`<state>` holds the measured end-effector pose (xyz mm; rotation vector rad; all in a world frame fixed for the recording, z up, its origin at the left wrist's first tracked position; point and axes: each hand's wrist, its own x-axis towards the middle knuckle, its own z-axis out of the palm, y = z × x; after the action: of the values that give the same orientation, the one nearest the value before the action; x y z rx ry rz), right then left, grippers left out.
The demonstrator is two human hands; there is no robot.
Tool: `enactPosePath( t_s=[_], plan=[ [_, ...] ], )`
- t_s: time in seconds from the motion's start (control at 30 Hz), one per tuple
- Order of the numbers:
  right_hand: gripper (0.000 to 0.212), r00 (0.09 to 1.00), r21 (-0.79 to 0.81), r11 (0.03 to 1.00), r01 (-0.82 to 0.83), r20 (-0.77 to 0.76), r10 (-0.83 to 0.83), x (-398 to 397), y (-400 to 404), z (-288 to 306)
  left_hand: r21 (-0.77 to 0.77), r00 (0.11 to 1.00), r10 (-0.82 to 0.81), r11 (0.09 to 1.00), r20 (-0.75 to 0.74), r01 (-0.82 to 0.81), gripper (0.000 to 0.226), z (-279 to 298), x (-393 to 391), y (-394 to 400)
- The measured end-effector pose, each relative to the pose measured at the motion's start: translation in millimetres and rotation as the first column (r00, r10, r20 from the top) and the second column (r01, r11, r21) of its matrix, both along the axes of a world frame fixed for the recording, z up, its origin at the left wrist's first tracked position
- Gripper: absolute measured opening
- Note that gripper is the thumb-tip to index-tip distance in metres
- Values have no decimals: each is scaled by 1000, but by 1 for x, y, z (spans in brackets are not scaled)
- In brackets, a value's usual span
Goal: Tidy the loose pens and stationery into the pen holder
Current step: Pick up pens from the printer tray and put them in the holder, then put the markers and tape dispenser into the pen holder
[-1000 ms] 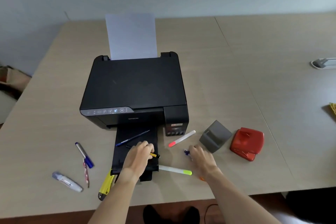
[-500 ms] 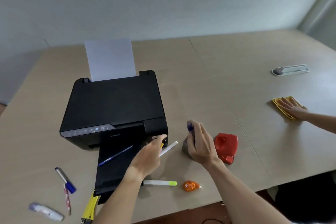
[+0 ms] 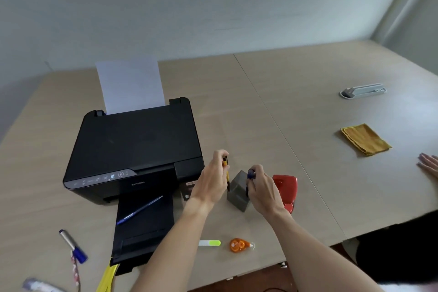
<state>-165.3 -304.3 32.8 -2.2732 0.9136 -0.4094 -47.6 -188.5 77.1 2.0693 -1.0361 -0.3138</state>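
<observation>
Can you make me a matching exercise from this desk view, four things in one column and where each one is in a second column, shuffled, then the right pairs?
Things
1. blue ballpoint pen
2. orange correction tape dispenser
3. folded yellow cloth
4. yellow-and-black pen

Places
A. held upright in the left hand, beside the grey pen holder
B. on the black printer's output tray
C. far right of the table, alone
D. near the table's front edge, right of the green-capped highlighter

Pairs: 1-B, 2-D, 3-C, 4-A

Office: printer (image 3: 132,149) w/ paper (image 3: 130,85) loaded, hole punch (image 3: 285,191), pens, pen holder (image 3: 239,193) (grey) on wide desk (image 3: 308,106); plain wall.
</observation>
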Motion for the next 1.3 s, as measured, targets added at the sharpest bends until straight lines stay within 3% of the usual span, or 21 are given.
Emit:
enactPosePath(
  t_s=[0.1, 0.33, 0.6, 0.77, 1.0, 1.13, 1.3],
  plan=[
    [12, 1000, 21, 1000, 17, -8, -17, -1, -4, 2, 37, 998, -60, 998, 26, 59, 21, -2, -5, -3],
    [6, 996, -11, 997, 72, -46, -72, -10, -9, 2, -112, 999, 12, 994, 44, -7, 28, 3, -18, -13],
    [24, 979, 16, 982, 187, -83, -185, -43, 6, -8, 87, 996, -76, 994, 38, 72, 16, -12, -16, -13],
    [31, 983, 96, 991, 96, -166, -79, -58, 28, -21, 112, 997, -71, 991, 32, 67, 18, -22, -18, -3],
    [6, 938, 155, 986, -60, -329, 109, -59, 68, -57, 125, 999, -24, 992, -40, 29, 14, -41, -11, 39],
    [16, 898, 137, 967, -212, -362, 249, -49, 96, -74, 208, 999, 18, 978, 29, -24, 18, -56, -6, 73],
    [26, 844, 45, 947, -318, -442, 304, -31, 121, -91, 316, 983, 102, 937, 155, -147, 15, -76, 4, 110]
  ],
)
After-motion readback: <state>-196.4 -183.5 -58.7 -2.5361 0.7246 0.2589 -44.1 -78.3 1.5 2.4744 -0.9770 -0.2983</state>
